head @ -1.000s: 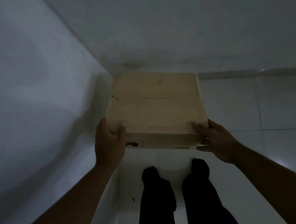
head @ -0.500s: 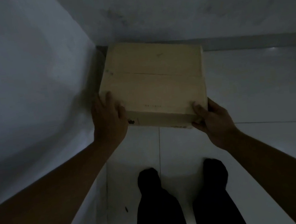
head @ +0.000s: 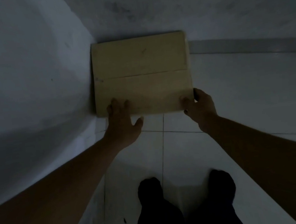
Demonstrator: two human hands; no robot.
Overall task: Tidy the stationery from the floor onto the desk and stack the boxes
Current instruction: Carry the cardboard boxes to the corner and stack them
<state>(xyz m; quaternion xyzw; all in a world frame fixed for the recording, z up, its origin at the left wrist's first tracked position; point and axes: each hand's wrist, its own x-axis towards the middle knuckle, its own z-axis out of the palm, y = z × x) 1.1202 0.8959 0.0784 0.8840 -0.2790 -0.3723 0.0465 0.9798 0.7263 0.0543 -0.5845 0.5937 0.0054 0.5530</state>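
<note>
A plain tan cardboard box is seen from above in dim light, its top closed, with a straight seam running across between the two flaps and a small dark mark on the far flap. It is set squarely into the corner of the room, its left edge and far edge close against the two walls. Whether it rests on the floor cannot be told.

I find no readable text, label, brand or number anywhere in this dim view. The cardboard box carries a faint dark smudge near the left end of its top seam; possibly print, but I cannot make out any characters.
</note>
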